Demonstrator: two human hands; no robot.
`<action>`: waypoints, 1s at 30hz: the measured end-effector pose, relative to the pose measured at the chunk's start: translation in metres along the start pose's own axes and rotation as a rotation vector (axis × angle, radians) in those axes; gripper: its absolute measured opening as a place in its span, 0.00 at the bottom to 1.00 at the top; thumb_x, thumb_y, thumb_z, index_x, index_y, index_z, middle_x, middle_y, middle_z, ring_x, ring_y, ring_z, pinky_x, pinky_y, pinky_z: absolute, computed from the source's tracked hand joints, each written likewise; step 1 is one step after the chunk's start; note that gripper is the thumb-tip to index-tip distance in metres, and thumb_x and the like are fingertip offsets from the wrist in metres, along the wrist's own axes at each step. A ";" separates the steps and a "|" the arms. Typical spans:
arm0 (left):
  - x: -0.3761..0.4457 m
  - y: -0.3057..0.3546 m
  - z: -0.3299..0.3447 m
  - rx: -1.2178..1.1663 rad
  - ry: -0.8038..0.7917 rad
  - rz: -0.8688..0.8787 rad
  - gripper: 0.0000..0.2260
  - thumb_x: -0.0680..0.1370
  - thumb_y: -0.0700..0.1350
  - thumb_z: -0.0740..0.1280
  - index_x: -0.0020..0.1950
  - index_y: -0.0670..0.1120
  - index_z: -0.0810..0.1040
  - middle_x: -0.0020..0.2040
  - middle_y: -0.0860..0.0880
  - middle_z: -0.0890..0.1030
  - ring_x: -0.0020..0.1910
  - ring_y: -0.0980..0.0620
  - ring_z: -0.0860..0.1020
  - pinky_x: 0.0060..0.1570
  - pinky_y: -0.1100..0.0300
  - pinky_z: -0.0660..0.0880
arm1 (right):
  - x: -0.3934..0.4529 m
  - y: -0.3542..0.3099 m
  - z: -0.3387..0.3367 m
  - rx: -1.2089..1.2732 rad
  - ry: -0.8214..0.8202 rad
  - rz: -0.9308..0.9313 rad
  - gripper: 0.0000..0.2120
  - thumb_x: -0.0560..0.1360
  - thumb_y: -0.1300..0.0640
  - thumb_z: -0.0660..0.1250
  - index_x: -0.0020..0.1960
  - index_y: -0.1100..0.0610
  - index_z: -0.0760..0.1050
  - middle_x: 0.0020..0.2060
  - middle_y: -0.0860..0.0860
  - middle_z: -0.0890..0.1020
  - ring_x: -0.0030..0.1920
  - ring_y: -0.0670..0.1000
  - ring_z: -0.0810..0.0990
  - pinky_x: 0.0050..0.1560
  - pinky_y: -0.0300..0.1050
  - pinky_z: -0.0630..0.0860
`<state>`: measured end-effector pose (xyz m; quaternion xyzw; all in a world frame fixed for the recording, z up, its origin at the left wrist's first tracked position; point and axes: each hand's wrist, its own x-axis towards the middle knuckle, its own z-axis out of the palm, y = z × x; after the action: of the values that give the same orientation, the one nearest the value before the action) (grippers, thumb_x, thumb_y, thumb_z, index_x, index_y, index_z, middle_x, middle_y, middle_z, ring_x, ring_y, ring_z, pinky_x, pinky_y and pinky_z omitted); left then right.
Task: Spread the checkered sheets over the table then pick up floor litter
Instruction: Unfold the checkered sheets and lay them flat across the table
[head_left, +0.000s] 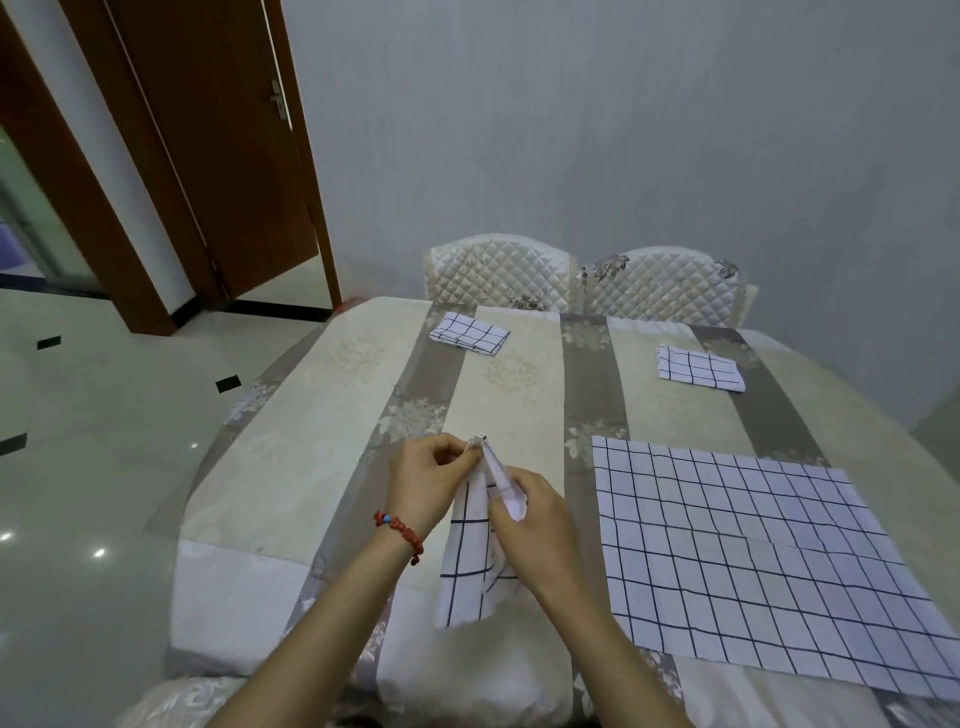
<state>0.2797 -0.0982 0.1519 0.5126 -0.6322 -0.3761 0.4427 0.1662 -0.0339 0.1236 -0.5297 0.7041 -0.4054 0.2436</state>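
Observation:
A white checkered sheet (470, 566) hangs bunched above the near middle of the table (332, 415). My left hand (428, 480) pinches its top corner, and my right hand (535, 514) grips the cloth just below and to the right. One checkered sheet (753, 561) lies spread flat on the table's right side. Two folded checkered sheets rest at the far side, one at the far left (469, 333) and one at the far right (698, 369). A red bead bracelet (400, 532) circles my left wrist.
Two quilted white chairs (501, 275) (662, 286) stand behind the table against the grey wall. A glossy tiled floor (104, 441) spreads to the left, with a brown door (223, 145) beyond. A cushioned seat (171, 701) sits at the near edge.

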 end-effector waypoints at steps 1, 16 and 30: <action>0.001 0.003 -0.003 0.026 0.005 0.015 0.11 0.71 0.43 0.71 0.28 0.51 0.78 0.26 0.58 0.78 0.28 0.68 0.75 0.30 0.78 0.69 | 0.000 0.003 -0.001 -0.026 0.013 -0.002 0.14 0.74 0.55 0.61 0.59 0.50 0.74 0.52 0.46 0.80 0.53 0.48 0.77 0.48 0.43 0.74; 0.027 -0.008 -0.063 0.297 -0.050 0.043 0.03 0.72 0.40 0.70 0.40 0.44 0.83 0.36 0.46 0.82 0.38 0.51 0.78 0.36 0.69 0.70 | 0.026 0.007 -0.068 0.365 0.169 -0.026 0.15 0.70 0.62 0.72 0.31 0.44 0.79 0.27 0.39 0.81 0.33 0.36 0.77 0.36 0.26 0.71; 0.012 0.020 -0.022 0.165 -0.216 0.245 0.03 0.72 0.42 0.71 0.42 0.44 0.80 0.35 0.60 0.76 0.35 0.67 0.74 0.37 0.79 0.68 | 0.047 -0.040 -0.084 0.190 -0.008 -0.202 0.13 0.73 0.57 0.68 0.31 0.59 0.73 0.25 0.44 0.70 0.28 0.42 0.66 0.31 0.36 0.63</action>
<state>0.2929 -0.1067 0.1795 0.4229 -0.7628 -0.3189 0.3710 0.1083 -0.0569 0.2074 -0.5740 0.6046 -0.4907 0.2536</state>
